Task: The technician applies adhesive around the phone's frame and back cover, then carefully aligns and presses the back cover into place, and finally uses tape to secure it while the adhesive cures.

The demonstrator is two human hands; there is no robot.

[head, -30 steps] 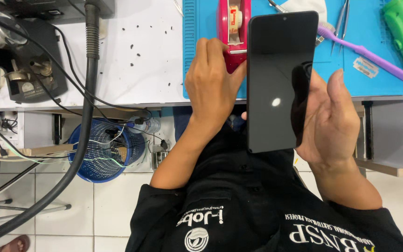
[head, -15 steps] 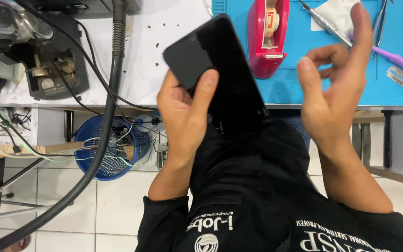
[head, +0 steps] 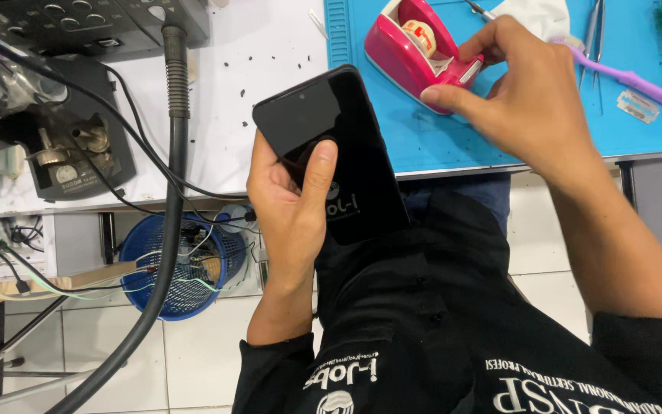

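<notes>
The person's left hand (head: 289,203) is cradling a slim black glossy smartphone (head: 335,149) from beneath, fingers curled round its left edge and the thumb lying flat across the dark glass, so the phone is being kept steady, tilted, screen upward, just in front of the near edge of the desk (head: 270,69) and above the lap of a black shirt (head: 423,330). That one-handed grip is leaving the other hand free: the right hand (head: 530,100) is reaching far over the blue rubber work mat (head: 453,138) to a pink plastic tape dispenser (head: 415,50), its thumb and fingers closing loosely about the cutter end, though whether they are pinching any tape I cannot tell. The dispenser is sitting on the mat within easy reach. Further right, a purple toothbrush (head: 637,80), metal tweezers (head: 595,31) and a small razor blade (head: 637,106) are lying apart on the mat. To the left, a thick black hose (head: 174,123) is hanging off the white part of the desk, above a blue mesh basket (head: 181,264) of wires on the tiled floor.
</notes>
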